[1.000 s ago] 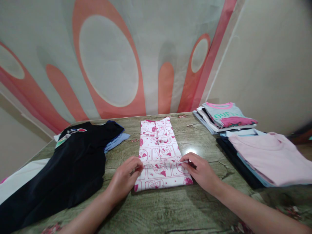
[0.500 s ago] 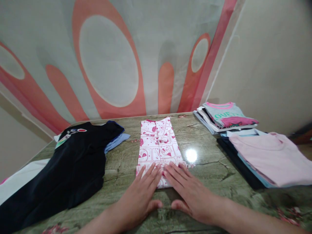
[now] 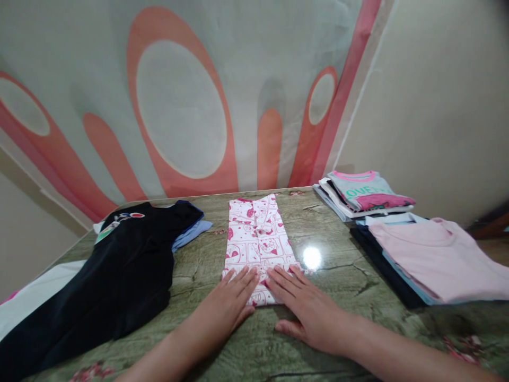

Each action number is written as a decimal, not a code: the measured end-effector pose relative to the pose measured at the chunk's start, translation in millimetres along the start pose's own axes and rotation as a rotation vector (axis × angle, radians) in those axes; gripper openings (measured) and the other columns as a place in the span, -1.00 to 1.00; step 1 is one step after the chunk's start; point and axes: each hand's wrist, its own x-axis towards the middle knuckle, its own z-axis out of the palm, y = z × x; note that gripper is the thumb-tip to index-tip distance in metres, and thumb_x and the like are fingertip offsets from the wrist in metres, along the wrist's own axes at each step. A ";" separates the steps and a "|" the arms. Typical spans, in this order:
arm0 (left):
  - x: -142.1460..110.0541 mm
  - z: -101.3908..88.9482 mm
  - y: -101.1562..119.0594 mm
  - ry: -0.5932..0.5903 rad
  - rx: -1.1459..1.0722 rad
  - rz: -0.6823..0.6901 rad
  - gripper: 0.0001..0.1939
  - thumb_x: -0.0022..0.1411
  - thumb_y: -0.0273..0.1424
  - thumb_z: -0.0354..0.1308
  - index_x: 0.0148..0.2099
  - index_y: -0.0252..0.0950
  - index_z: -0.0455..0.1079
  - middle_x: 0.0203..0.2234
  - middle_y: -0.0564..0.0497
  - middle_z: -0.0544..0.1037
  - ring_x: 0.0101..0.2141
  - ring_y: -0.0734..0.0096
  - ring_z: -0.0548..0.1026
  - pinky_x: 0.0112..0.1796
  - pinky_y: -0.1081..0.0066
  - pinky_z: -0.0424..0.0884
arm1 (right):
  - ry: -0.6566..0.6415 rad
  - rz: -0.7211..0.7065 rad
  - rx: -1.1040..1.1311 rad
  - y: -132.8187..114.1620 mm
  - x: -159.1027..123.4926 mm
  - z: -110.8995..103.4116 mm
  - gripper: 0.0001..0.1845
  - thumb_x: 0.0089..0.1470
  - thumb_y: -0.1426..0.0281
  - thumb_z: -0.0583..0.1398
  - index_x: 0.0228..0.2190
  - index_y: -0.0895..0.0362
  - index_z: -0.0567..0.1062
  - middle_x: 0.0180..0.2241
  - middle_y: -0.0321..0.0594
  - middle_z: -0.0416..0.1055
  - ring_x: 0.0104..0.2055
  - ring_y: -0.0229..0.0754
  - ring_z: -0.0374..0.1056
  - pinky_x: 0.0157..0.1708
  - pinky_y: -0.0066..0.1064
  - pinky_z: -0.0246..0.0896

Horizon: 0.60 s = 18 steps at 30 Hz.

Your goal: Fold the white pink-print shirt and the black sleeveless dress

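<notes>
A white shirt with a pink print (image 3: 259,241) lies in the middle of the table, its sides tucked into a narrow strip and its near end folded up. On the left part of that folded end, my left hand (image 3: 229,303) rests flat with fingers stretched out. My right hand (image 3: 305,307) lies flat on the right part, fingers spread and thumb apart. Both hands press on the cloth and grasp nothing. The fingers cover much of the near fold.
Unfolded black clothing (image 3: 135,276) lies at the left, over light blue cloth (image 3: 193,233) and white cloth (image 3: 47,286). At the right are folded stacks, one topped by a pink shirt (image 3: 433,254), one by a grey shirt (image 3: 366,188). A patterned wall stands behind the wood-look table (image 3: 338,329).
My hands let go of the shirt's folded edge, opened and came together flat on the fold. In the last half second they stayed there, while the view shifted slightly.
</notes>
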 end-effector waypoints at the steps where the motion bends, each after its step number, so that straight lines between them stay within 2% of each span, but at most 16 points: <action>1: 1.0 -0.6 -0.8 -0.003 0.023 -0.004 -0.44 0.38 -0.41 -0.11 0.38 -0.18 -0.07 0.31 -0.10 0.09 0.28 0.17 0.05 0.21 0.03 0.04 | 0.015 0.016 -0.004 -0.3 1.7 1.4 -0.22 0.17 0.15 0.13 0.30 0.10 -0.02 0.32 -0.05 -0.08 0.36 0.00 -0.18 0.31 0.04 -0.34; 4: 3.3 -2.2 0.6 -0.013 0.077 -0.011 -0.31 0.25 -0.64 -0.19 0.38 -0.15 -0.11 0.31 -0.06 0.09 0.29 0.22 0.05 0.20 0.01 0.07 | 0.086 0.054 -0.019 -1.2 7.6 7.2 -0.28 0.14 0.27 0.14 0.27 0.16 0.08 0.29 -0.02 0.04 0.33 -0.02 -0.07 0.31 0.00 -0.26; 7: 6.7 -1.0 4.6 0.010 0.065 -0.041 -0.23 0.15 -0.66 -0.13 0.38 -0.16 -0.13 0.30 -0.07 0.11 0.27 0.21 0.08 0.19 0.03 0.10 | 0.164 0.063 -0.034 0.5 12.6 13.3 -0.34 0.10 0.43 0.11 0.23 0.18 0.15 0.23 -0.02 0.16 0.28 -0.02 0.05 0.29 0.00 -0.18; 12: 14.8 6.6 5.0 0.141 0.026 -0.129 -0.36 0.17 -0.63 -0.09 0.30 -0.27 0.08 0.17 -0.17 0.34 0.16 0.18 0.30 0.14 0.12 0.24 | 0.261 0.061 -0.034 16.0 15.7 16.3 -0.31 -0.04 0.63 0.05 0.17 0.15 0.25 0.14 -0.07 0.31 0.20 -0.09 0.20 0.23 -0.08 0.00; 18: 5.8 2.0 -12.1 0.187 -0.002 -0.094 -0.37 0.00 -0.71 -0.10 0.13 -0.28 0.32 0.03 -0.15 0.49 0.04 0.21 0.44 0.09 0.13 0.32 | 0.342 -0.011 -0.059 33.8 9.7 4.4 -0.43 0.09 0.67 -0.03 0.07 0.06 0.41 0.08 -0.16 0.39 0.15 -0.15 0.27 0.18 -0.11 0.10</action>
